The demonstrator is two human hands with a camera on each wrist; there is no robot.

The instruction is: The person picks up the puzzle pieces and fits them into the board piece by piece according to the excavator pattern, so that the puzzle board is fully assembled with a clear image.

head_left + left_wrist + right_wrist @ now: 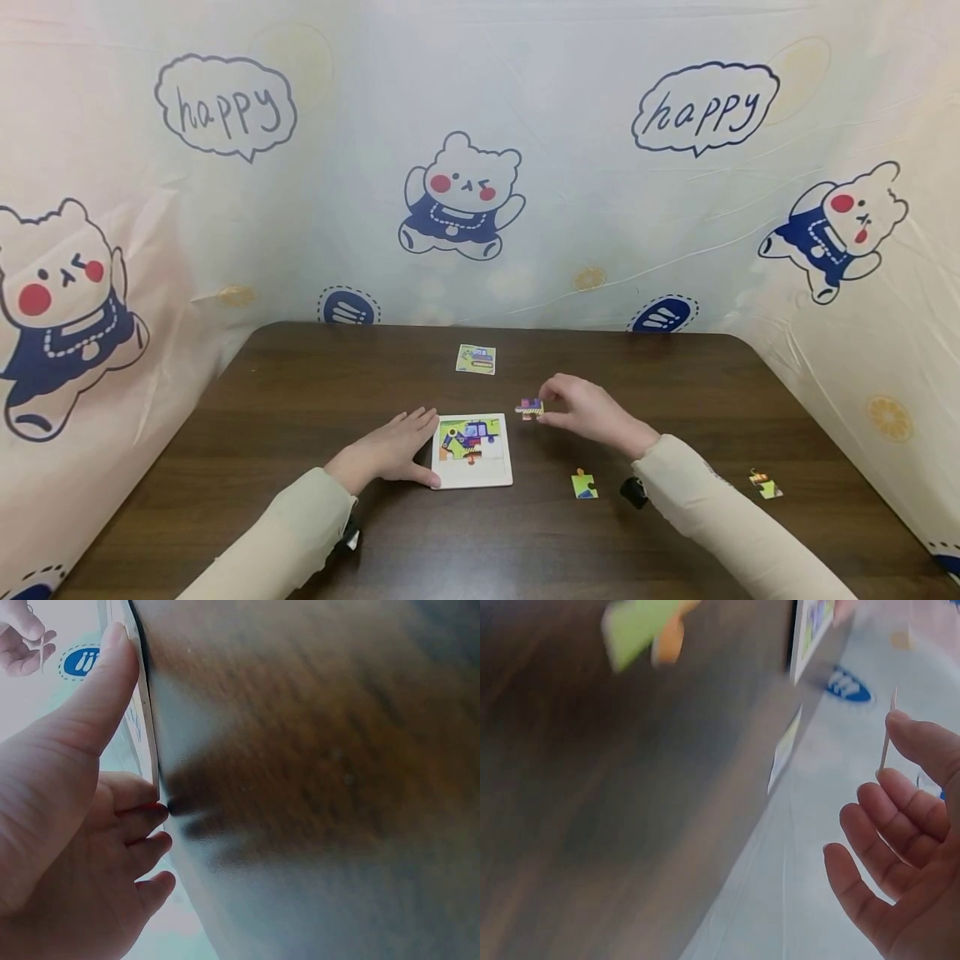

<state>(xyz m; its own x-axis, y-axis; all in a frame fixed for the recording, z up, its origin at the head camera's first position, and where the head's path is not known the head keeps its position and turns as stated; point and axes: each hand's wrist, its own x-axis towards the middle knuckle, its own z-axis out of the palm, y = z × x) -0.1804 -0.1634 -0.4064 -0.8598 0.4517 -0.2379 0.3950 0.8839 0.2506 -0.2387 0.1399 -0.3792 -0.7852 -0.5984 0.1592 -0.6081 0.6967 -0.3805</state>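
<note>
A white square puzzle tray (474, 476) lies on the table, its upper part filled with joined pieces showing a purple and blue vehicle. My left hand (386, 450) rests against the tray's left side, thumb at the near corner and fingers by the far corner. In the left wrist view the thumb (112, 682) lies along the tray's edge. Just right of the tray, above the table, my right hand (588, 412) pinches a purple and yellow puzzle piece (528, 407) between thumb and fingers. That piece (886, 746) appears edge-on in the right wrist view, the other fingers loosely bent.
A green puzzle piece (583, 485) lies below the right hand, and another loose piece (765, 484) is farther right, beside the right sleeve. Behind the tray lies a small picture card (476, 360). A printed cloth (570, 208) hangs behind the dark wooden table (300, 392).
</note>
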